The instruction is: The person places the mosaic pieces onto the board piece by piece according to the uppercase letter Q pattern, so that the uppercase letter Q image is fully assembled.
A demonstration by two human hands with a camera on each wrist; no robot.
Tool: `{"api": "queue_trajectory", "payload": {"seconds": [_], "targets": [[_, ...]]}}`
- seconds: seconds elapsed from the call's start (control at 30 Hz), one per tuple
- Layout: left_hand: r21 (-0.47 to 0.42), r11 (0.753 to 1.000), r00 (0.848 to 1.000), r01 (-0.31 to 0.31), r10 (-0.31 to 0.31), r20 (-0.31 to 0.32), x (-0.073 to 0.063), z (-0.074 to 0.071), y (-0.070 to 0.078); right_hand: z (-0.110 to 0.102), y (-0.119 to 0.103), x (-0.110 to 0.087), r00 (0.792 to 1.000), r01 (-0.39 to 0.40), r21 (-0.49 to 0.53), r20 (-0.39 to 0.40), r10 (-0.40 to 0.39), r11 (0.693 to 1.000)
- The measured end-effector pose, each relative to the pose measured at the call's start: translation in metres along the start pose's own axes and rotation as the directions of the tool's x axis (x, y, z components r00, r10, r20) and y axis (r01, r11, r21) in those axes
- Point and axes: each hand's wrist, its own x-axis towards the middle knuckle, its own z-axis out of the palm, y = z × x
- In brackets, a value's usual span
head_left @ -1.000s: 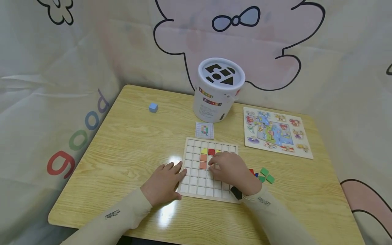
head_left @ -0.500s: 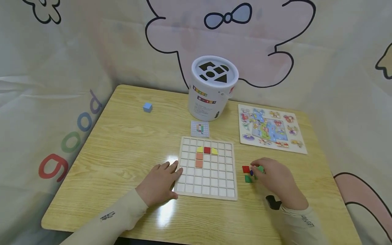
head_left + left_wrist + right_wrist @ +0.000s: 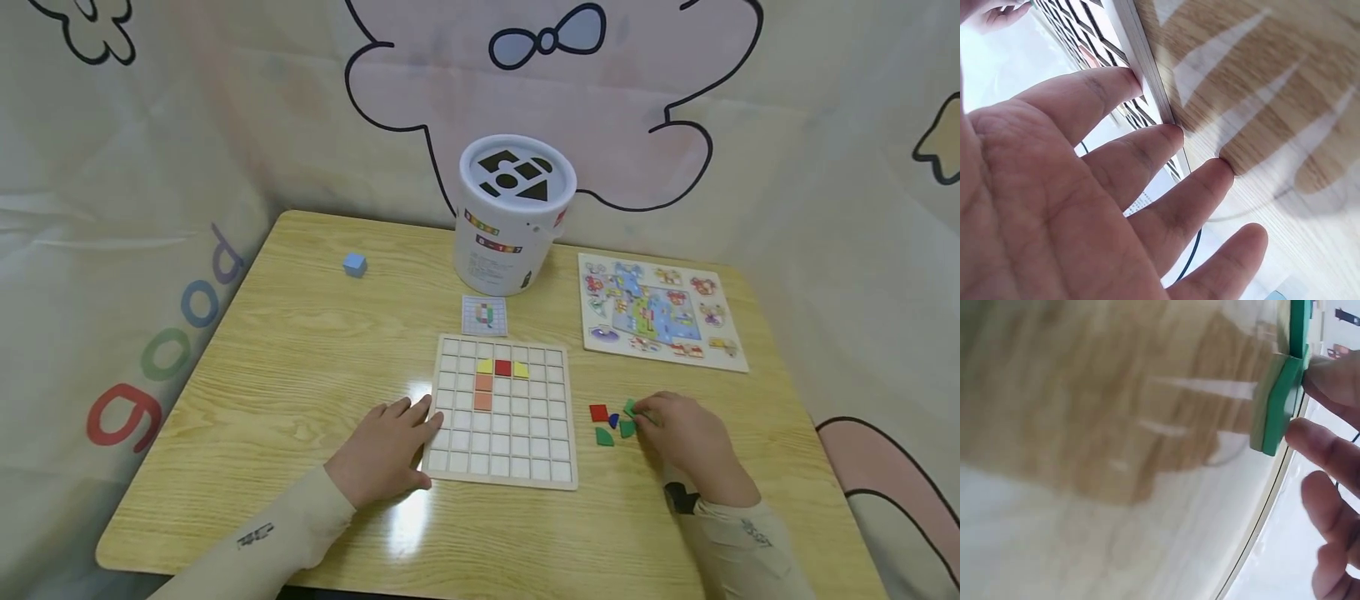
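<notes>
A white gridded board (image 3: 498,458) lies on the table with yellow, red and orange tiles in its cells. My left hand (image 3: 382,454) rests at its left edge, fingers spread; in the left wrist view the fingertips (image 3: 1172,132) are right at the board's side. To the right of the board my right hand (image 3: 693,437) reaches over a small group of loose tiles. Its thumb and index finger pinch a green tile (image 3: 1277,406), with another green tile (image 3: 1299,328) beside it. Near that hand lie a red square tile (image 3: 598,412), a small blue piece (image 3: 613,421) and a green quarter-round tile (image 3: 603,436).
Behind the board lies a small pattern card (image 3: 483,316). A white bucket (image 3: 498,250) with shape holes in its lid stands beyond the card. A picture puzzle board (image 3: 663,312) is at the back right, a blue cube (image 3: 355,265) at the back left.
My right hand has moved from the gridded board to the loose tiles on the right. A yellow tile at the row's right end now shows uncovered. The left hand stays at the board's edge.
</notes>
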Motion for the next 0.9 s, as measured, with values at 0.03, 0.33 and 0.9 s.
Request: {"api": "queue_trajectory", "payload": {"seconds": [0.03,0.33,0.9], "targets": [[-0.001,1.000,1.000,0.000,0.000,0.000,0.000,0.000,0.000,0.000,0.000,0.001,1.000,0.009,-0.013,-0.012,-0.010,1.000],[0.011,1.000,1.000,0.004,-0.004,0.007,0.000,-0.001,0.001,0.000,-0.001,0.012,0.999,-0.019,-0.041,0.039,0.021,0.999],[-0.008,1.000,1.000,0.003,-0.003,0.001,-0.003,-0.004,0.003,-0.019,-0.054,0.023,0.978,0.166,-0.018,-0.126,-0.167,0.986]]}}
